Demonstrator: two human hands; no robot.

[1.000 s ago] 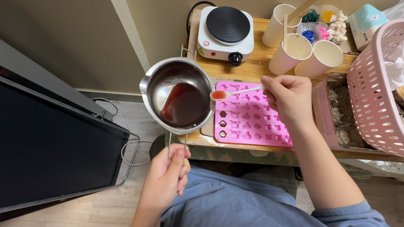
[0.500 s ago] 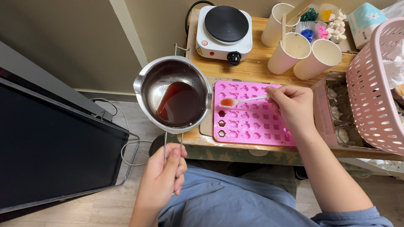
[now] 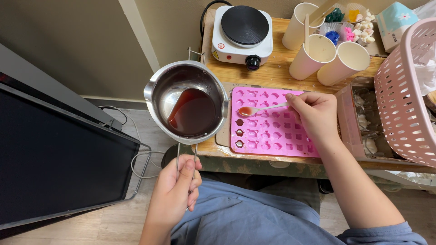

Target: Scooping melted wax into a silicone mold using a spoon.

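Head view, looking down past blue-clad knees. Left hand (image 3: 175,193) wrapped tight around the wire handle of a steel pot (image 3: 187,102), held tilted beside the table's (image 3: 272,75) left edge, dark red liquid pooled inside. Right hand (image 3: 316,113) pinching a spoon (image 3: 261,109), its bowl full of red liquid, over the left part of a pink mould (image 3: 272,124) lying on the table's near side. A few left cavities already filled. Farther back, a white hotplate (image 3: 243,29) and three paper cups (image 3: 327,52). At far right, a pink basket (image 3: 406,90). At left, a dark screen (image 3: 54,159).
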